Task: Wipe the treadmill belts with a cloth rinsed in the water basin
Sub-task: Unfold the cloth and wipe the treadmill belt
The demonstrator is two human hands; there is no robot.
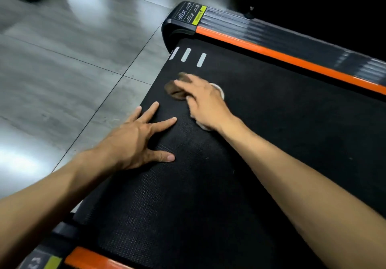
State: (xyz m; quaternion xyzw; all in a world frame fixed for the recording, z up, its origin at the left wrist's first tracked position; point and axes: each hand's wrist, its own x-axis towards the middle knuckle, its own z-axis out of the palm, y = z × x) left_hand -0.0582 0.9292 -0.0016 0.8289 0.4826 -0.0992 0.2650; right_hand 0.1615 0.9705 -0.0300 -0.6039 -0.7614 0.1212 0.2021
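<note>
- Cloth (pixel 174 90) lies on the treadmill belt (pixel 271 143) under our right hand (pixel 205 103), fingers flat across it.
- Our left hand (pixel 137 141) rests spread on the belt.

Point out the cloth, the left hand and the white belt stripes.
cloth (pixel 174 90), head view, its exposed brown fold.
left hand (pixel 133 139), head view, back of the hand.
white belt stripes (pixel 186 54), head view, the middle stripe.

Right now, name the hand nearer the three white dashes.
Right. The right hand presses the cloth just short of the dashes; the left hand lies flat farther back.
</note>
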